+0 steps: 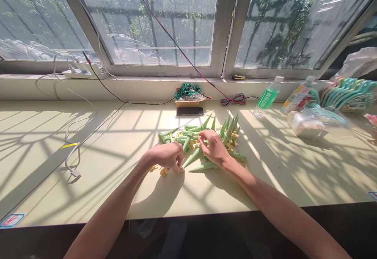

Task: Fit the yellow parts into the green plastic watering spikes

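A pile of pale green pointed plastic spikes point(193, 157) lies on the table, with small yellow plastic pieces point(231, 143) mixed among them. At its near left edge, my left hand point(168, 155) is closed in a downward pinch, its fingertips at the tabletop on a small yellowish piece point(182, 169). Beside that hand sits a round yellow piece point(163, 172). My right hand point(214, 146) reaches over the middle of the pile, fingers bent and pinched together; what they hold, if anything, is too small to make out. Both palms are hidden.
Behind the pile lie a black phone point(190, 111) and a small cardboard box point(188, 103) with green material. A green-labelled bottle point(267, 98), another bottle point(299, 94), a plastic-wrapped pack point(308, 124) and teal hangers point(347, 94) stand at right. A cable point(70, 166) lies left.
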`<state>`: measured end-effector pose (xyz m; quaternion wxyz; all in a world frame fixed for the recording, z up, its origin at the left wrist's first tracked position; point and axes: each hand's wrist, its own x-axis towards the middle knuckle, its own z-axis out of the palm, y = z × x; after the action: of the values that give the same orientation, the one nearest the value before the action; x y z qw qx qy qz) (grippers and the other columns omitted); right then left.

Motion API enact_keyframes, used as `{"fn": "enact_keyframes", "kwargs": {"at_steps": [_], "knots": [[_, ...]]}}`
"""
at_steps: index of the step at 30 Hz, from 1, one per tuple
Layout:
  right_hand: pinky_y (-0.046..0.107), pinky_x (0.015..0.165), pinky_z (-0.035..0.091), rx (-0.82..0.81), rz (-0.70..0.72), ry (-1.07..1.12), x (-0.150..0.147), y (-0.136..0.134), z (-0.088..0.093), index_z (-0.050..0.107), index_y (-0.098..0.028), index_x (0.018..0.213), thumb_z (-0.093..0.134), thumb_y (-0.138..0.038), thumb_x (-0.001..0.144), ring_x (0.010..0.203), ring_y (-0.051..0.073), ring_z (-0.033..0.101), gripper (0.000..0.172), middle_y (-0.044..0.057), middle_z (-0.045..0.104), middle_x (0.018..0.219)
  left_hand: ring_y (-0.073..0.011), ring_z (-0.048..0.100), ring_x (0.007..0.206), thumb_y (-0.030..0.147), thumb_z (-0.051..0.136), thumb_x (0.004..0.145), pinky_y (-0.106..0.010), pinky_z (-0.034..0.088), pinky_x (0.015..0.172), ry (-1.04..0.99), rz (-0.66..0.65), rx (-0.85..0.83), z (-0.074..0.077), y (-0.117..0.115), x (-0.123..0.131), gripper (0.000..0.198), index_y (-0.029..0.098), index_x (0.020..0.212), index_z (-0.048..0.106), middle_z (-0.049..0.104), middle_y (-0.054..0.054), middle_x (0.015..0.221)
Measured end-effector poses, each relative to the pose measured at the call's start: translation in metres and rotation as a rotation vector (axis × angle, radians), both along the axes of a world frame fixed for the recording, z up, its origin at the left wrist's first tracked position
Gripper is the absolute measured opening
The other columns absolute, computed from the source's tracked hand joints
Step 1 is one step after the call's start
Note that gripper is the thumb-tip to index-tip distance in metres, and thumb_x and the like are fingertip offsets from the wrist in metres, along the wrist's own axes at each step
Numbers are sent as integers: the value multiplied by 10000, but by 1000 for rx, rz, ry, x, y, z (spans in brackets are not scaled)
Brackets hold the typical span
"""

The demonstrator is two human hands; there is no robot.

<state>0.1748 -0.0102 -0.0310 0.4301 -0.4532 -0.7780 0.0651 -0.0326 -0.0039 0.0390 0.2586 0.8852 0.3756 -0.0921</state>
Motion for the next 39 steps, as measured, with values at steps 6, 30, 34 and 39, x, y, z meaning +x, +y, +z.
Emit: {"fn": "enact_keyframes", "kwargs": {"at_steps": [6, 30, 34, 39], "knots": [[344, 781, 480, -2, -2, -7, 0, 1, -1, 606, -172, 924, 513, -163, 907, 819, 209, 581, 95, 57, 642, 831, -128, 469, 441, 102, 632, 543, -232, 263, 417, -51, 14, -49, -3, -2, 0, 119, 202, 515, 691, 564, 17, 471], [337, 803, 549, 75, 99, 172, -4, -5, 1, 627, -215, 1076, 504, -319, 981, 843, 176, 669, 188, 72, 689, 1013, -90, 402, 482, 242, 531, 820, -219, 322, 533, -549, 263, 542, -20, 5, 19, 94, 176, 812, 596, 451, 61, 527], [332, 743, 555, 98, 128, 149, -5, -3, -2, 627, -205, 1053, 533, -287, 962, 791, 180, 653, 155, 75, 685, 937, -109, 466, 497, 269, 502, 877, -228, 334, 543, -466, 229, 625, -24, 2, 22, 136, 179, 835, 594, 495, 40, 557], [332, 721, 556, 96, 126, 155, -5, -4, 0, 618, -211, 1023, 529, -263, 957, 769, 178, 650, 122, 65, 683, 914, -136, 536, 530, 232, 488, 895, -239, 349, 551, -418, 193, 682, -26, 1, 23, 126, 175, 868, 598, 571, 13, 592]]}}
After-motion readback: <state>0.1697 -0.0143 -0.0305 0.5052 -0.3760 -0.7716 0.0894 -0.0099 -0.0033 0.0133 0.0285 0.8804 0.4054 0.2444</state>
